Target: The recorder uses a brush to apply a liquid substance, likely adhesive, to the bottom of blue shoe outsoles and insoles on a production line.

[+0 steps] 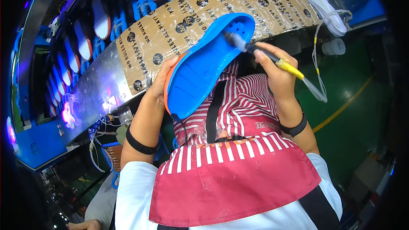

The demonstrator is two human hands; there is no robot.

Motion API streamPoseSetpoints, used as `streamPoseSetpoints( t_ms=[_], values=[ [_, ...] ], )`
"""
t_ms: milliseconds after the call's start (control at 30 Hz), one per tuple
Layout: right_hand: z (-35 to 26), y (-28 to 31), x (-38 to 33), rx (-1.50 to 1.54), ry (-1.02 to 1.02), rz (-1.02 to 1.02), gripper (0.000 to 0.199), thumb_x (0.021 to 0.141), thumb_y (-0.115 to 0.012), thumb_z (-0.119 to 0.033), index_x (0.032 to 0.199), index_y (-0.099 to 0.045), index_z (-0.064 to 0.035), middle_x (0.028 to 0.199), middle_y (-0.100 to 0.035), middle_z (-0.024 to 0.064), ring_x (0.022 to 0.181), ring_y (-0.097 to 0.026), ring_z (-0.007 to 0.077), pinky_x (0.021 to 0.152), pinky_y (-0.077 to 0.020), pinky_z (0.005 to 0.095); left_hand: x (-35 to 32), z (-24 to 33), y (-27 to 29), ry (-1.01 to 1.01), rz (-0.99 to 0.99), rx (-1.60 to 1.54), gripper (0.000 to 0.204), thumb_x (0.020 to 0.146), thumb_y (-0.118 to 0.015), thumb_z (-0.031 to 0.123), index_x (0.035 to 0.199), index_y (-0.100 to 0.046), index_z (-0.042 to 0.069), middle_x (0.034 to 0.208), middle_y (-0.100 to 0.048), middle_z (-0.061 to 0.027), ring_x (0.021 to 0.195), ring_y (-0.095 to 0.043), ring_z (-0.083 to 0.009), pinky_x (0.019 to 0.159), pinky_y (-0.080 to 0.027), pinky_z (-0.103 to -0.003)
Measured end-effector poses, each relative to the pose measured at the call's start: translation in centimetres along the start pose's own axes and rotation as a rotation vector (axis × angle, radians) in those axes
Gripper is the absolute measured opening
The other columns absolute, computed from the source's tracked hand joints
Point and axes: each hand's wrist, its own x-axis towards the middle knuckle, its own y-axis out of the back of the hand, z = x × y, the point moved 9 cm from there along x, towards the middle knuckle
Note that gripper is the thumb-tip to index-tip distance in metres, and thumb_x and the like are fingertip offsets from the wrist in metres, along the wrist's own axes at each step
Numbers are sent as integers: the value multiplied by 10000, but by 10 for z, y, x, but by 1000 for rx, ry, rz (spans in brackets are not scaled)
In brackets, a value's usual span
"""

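Observation:
My left hand [161, 81] grips the heel-side edge of a blue shoe sole [194, 74] with an orange outer rim, held tilted above my lap with its hollow inner face up. My right hand [279, 70] is closed around a glue brush [291, 68] with a dark handle, a yellow band and a clear tube at its end. The bristles, smeared by motion, touch or hover just over the inner face near the sole's holed end; contact is hard to tell.
Printed brown cardboard [170, 38] covers the bench edge in front of me. A white sole [321, 4] and thin tubing [315, 55] are at right, above a white cup [333, 47]. Several soles [101, 19] stand on blue racks at left. Someone's leg [101, 202] shows lower left.

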Motion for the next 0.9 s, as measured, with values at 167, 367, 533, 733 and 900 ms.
streamPoseSetpoints(
  t_ms=[167, 367, 533, 733, 900],
  values=[
    [-49, -26, -10, -171, 397, -215, 259, 668, -712, -40, 915, -648, 1, 669, -580, 111, 568, -527, 203, 539, -415, 278, 5, 16, -18, -135, -3, -7, 548, 878, -369, 413, 1276, -407, 38, 1157, -545, -180, 985, -586, -277, 832, -498, -382],
    [-53, 4, -9, -199, 334, 96, 261, 736, -686, -38, 984, -624, 16, 763, -601, 107, 630, -551, 186, 582, -438, 263, 3, 42, -49, -304, -292, -60, 573, 886, -284, 457, 1285, -380, 57, 1186, -516, -162, 1037, -548, -285, 857, -471, -414],
    [-41, 0, -20, -169, 333, 181, 304, 822, -621, -163, 1082, -588, -8, 912, -576, 127, 813, -530, 242, 720, -431, 317, -3, 62, -53, -784, 129, 134, 609, 868, -275, 519, 1278, -370, 78, 1138, -527, -131, 993, -554, -254, 828, -473, -373],
    [-64, -35, -34, -331, 577, 115, 363, 705, -692, -131, 1054, -606, -87, 893, -488, 101, 835, -473, 286, 755, -382, 375, -24, 44, -102, -1013, 199, 227, 704, 842, -289, 581, 1309, -311, 55, 1221, -456, -119, 1078, -488, -241, 903, -407, -375],
    [-37, -20, -22, -515, 520, 255, 327, 721, -675, -127, 1038, -610, -75, 907, -498, 115, 862, -476, 293, 770, -383, 376, -19, 41, -105, -1038, 71, 301, 752, 821, -267, 596, 1325, -265, 38, 1240, -434, -156, 1110, -469, -267, 919, -403, -393]
  ],
)
